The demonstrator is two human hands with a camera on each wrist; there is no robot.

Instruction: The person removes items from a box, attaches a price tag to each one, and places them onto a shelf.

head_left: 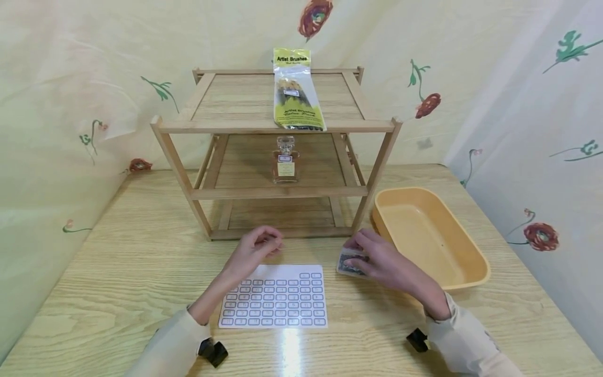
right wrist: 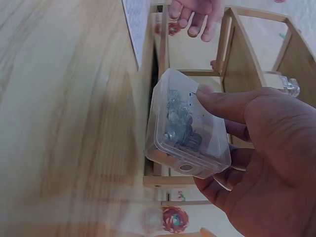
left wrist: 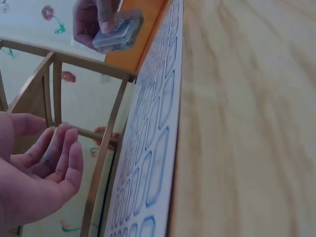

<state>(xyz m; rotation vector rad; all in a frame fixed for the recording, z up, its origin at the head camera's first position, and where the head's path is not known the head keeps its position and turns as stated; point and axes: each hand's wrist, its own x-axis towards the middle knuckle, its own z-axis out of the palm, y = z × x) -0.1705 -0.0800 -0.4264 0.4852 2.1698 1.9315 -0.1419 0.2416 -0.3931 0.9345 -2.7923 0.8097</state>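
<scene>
My right hand (head_left: 383, 262) grips a small clear plastic box (right wrist: 173, 143) with small dark and silvery pieces inside, too jumbled to identify. In the right wrist view the thumb lies on the lid and the fingers go round the far side. Just left of it on the table is a white sheet of blue-framed labels (head_left: 287, 306), its top row mostly bare. Over the sheet's upper left edge hovers my left hand (left wrist: 39, 168), fingers loosely bent, with nothing clearly seen between them.
Behind the hands stands a wooden three-level rack (head_left: 278, 192). An artist brush pack (head_left: 297, 94) lies on its top, and a perfume bottle (head_left: 285, 168) stands on the middle shelf; both carry small labels. A yellow-orange plastic basin (head_left: 433, 235) sits at the right, close to my right forearm.
</scene>
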